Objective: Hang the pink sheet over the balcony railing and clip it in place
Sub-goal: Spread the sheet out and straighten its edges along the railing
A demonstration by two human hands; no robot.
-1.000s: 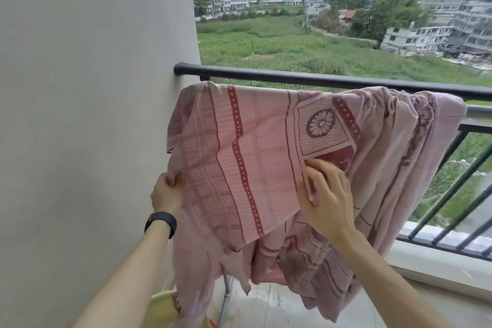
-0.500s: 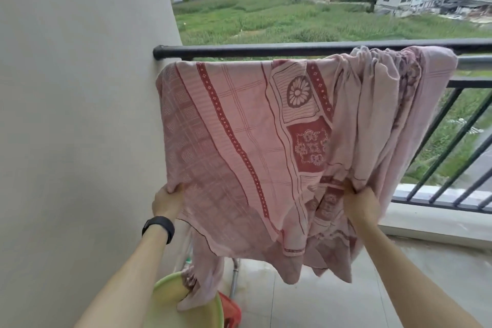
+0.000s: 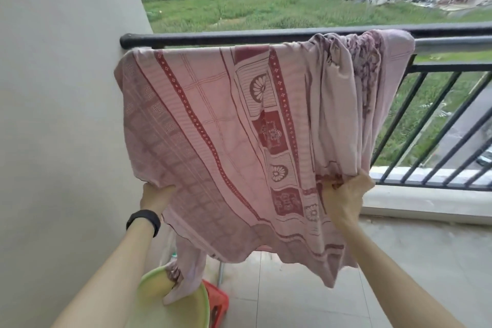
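Note:
The pink sheet [image 3: 226, 125], patterned with dark red bands and flower squares, hangs over the black balcony railing [image 3: 213, 38] next to the wall. Its right part is bunched in folds on the rail. My left hand [image 3: 155, 196], with a black band on the wrist, grips the sheet's left edge low down. My right hand [image 3: 344, 196] grips the sheet's lower part under the bunched folds. Between my hands the cloth is pulled flat towards me. One tail of the sheet trails down into a yellow-green basin [image 3: 186, 309]. No clip is visible.
A plain wall [image 3: 66, 114] stands close on the left. A red plastic stool [image 3: 219, 306] sits beside the basin on the tiled floor [image 3: 319, 287]. Railing bars [image 3: 436, 125] run on to the right above a low kerb. Fields and buildings lie far below.
My right hand has dropped from the sheet's middle to its lower edge and moved right. The sheet now hangs flatter and more spread. The view has tilted down, showing the basin and stool.

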